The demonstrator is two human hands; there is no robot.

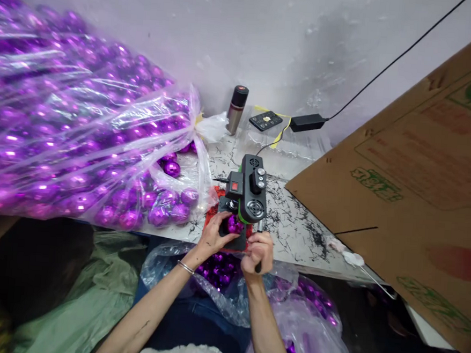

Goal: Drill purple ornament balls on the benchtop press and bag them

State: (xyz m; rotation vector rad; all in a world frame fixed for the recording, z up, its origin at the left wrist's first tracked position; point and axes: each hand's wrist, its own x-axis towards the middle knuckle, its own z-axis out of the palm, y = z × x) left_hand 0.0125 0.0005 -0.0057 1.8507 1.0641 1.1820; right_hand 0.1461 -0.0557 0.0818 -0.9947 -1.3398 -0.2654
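A black and green bench machine (253, 188) with a red switch and a lever stands on the table. Under its head sits a shiny purple mirrored ball (234, 225). My left hand (214, 234) is curled around the ball's left and near side, thumb and fingers against it. To the right, my right hand (259, 252) is wrapped round the dark lever handle (257, 267) of the machine. Part of the ball is hidden by the machine head and my fingers. A red mat or sheet (212, 210) shows beneath the machine's base.
A huge clear bag of purple balls (69, 127) fills the left, with loose balls (172, 168) beside it. A cardboard box (416, 178) leans in at right. Behind stand a flask (237, 110), a phone (266, 120) and a power adapter (307, 122). An open bag of purple balls (218, 272) lies below my hands.
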